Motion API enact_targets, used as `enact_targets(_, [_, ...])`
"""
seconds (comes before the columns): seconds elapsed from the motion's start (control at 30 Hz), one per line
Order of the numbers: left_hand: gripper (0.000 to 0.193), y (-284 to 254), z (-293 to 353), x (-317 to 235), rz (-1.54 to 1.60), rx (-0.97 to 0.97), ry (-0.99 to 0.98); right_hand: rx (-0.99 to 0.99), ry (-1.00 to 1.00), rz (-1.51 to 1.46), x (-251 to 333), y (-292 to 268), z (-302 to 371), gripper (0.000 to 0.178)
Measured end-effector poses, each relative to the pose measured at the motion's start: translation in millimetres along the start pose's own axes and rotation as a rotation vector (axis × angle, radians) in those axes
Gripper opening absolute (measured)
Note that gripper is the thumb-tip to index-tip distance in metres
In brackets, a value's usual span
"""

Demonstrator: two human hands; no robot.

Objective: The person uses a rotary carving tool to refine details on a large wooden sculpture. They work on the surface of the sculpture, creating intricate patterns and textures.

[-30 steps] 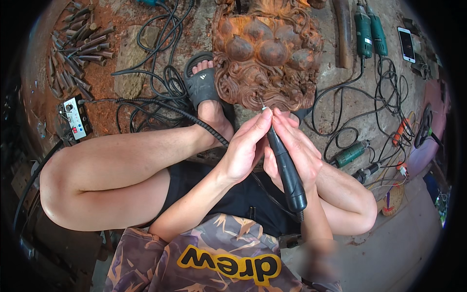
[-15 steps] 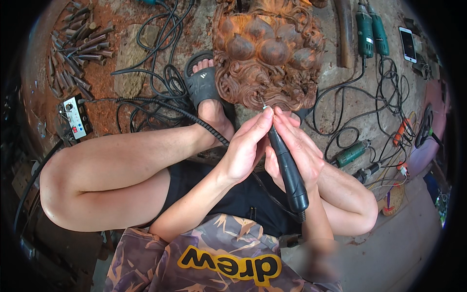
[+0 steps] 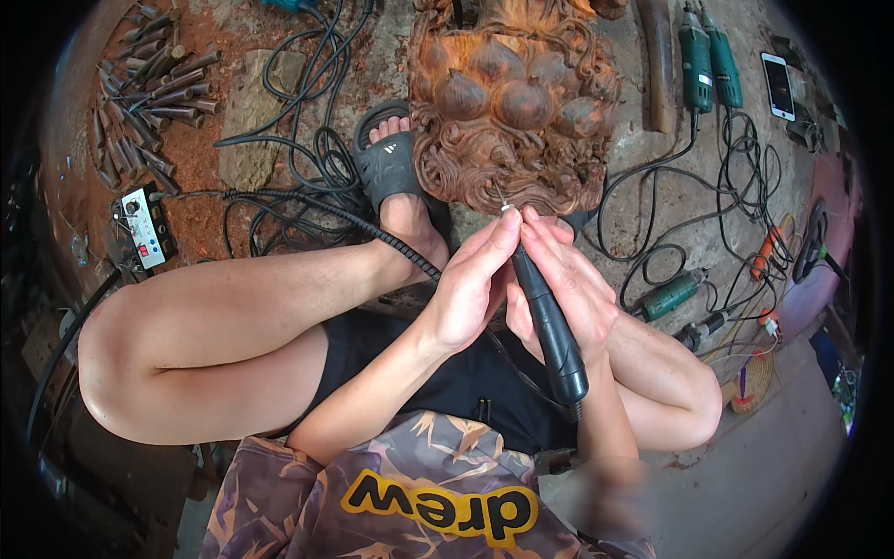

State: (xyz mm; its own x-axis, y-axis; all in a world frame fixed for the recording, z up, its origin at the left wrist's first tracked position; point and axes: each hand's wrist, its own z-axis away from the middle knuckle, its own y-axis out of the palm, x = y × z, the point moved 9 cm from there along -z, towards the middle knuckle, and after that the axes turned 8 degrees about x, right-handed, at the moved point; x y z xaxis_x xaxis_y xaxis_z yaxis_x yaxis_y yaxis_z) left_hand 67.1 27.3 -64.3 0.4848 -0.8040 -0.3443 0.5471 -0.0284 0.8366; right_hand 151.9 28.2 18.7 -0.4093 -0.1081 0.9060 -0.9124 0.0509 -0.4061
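A black rotary carving pen (image 3: pixel 548 317) slants up between my two hands, its thin bit meeting the near edge of a reddish-brown wood carving (image 3: pixel 503 140). Swirling curls cover the carving's near part, and rounded bulges rise farther back. My left hand (image 3: pixel 468 289) pinches the pen close to its tip with thumb and fingers. Along the pen's right side, my right hand (image 3: pixel 579 284) is wrapped round the grip, its fingertips also near the tip. The cord leaves the pen's rear end, low in the view.
At the left lie many chisels (image 3: pixel 154 88) and a white control box (image 3: pixel 142 228). Black cables (image 3: pixel 307 177) coil beside my sandalled foot. On the right are green power tools (image 3: pixel 697 65), another green tool (image 3: pixel 672 293), tangled cords and a phone (image 3: pixel 778 86).
The hands and pen have shifted very slightly, with the bit still at the carving's near edge. Otherwise the scene looks the same.
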Motion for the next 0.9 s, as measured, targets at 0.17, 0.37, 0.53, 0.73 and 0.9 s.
enact_targets(0.17, [0.054,0,-1,0,-0.002,-0.002,-0.010,0.123,-0.066,0.206,6,7,-7,0.049])
enact_targets(0.37, [0.055,1,0,0,-0.009,-0.010,-0.020,0.108,-0.070,0.153,7,-2,-8,0.049])
enact_targets(0.53, [0.055,2,-1,0,-0.013,-0.013,-0.035,0.068,-0.066,0.082,-3,-3,-1,0.048])
enact_targets(0.73, [0.054,5,-3,-1,-0.119,-0.006,-0.058,0.078,-0.046,0.011,-9,-9,0,0.045])
enact_targets(0.9, [0.057,2,-4,-2,-0.210,-0.008,-0.066,0.108,-0.042,-0.021,-18,-6,-3,0.044])
